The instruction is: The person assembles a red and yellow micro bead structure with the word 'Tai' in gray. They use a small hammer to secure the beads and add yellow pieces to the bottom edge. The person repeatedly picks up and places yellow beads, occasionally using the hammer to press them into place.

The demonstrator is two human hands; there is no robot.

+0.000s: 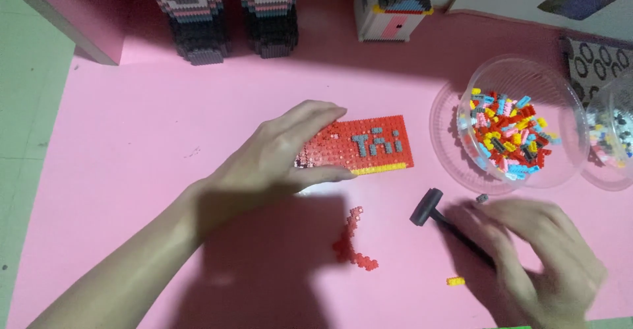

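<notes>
— Where does the red brick plate (369,143) lie from the left hand (283,151)?

— Directly under its fingertips; the hand is curled over the plate's near end, thumb on the front edge, and the plate's long axis runs away to that hand's right.

— And the right hand (534,250)?

— It is closed loosely around the handle of the small black hammer (428,209), whose head points toward the plate. The left is nearer.

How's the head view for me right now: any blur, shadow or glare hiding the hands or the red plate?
Head view: right hand smeared by motion blur; left hand and red plate sharp; dark shadow on the pink table under the forearm, dimming the loose red bricks; mild glare on the clear bowl.
</notes>
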